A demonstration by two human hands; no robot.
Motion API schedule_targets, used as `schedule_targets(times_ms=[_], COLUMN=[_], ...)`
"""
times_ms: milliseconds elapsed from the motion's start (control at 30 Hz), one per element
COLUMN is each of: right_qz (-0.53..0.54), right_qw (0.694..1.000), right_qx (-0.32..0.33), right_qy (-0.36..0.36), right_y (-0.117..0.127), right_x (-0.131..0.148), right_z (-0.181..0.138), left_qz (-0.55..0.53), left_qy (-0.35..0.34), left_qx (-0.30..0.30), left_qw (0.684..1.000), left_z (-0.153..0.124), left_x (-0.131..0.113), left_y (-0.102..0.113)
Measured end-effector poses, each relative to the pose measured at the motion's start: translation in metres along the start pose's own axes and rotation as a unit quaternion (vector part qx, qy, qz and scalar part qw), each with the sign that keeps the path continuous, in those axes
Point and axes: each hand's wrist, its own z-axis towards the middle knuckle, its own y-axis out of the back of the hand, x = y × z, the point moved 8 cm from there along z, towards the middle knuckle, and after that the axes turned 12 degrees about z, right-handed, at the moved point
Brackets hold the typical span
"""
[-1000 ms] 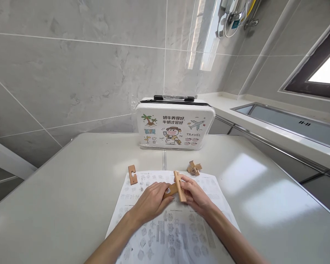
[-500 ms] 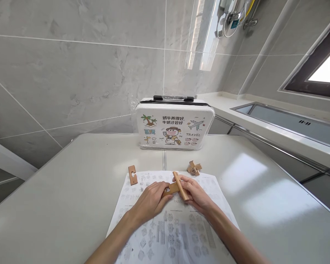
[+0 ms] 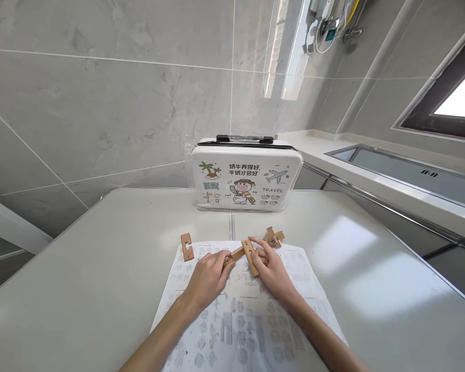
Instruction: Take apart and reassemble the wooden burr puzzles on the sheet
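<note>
The left hand (image 3: 208,276) is pinching a short tan wooden block (image 3: 236,253); the right hand (image 3: 270,267), forefinger stretched out, is gripping a longer notched wooden bar (image 3: 250,257). Both pieces are sitting further toward 12 o'clock on the printed paper sheet (image 3: 232,320) than before, with the block meeting the bar's 9 o'clock side.

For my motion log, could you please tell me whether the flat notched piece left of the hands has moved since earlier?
No. The notched piece still lies at the paper sheet's far left corner.
</note>
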Motion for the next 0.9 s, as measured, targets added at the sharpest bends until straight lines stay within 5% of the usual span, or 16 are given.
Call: schedule_targets(times_ms=[333,900], right_qz=[-0.239,-0.380], right_qw=[0.969,0.919], right_qx=[-0.003,0.001], right_qy=[0.053,0.101], right_y=[-0.003,-0.012], right_x=[0.001,0.006], right_z=[-0.004,-0.011], left_qz=[0.029,0.078], left_qy=[0.033,0.067], left_qx=[-0.009,-0.036], left_qw=[0.999,0.994], left_z=[-0.001,-0.003], left_x=[0.004,0.009], left_y=[-0.001,0.000])
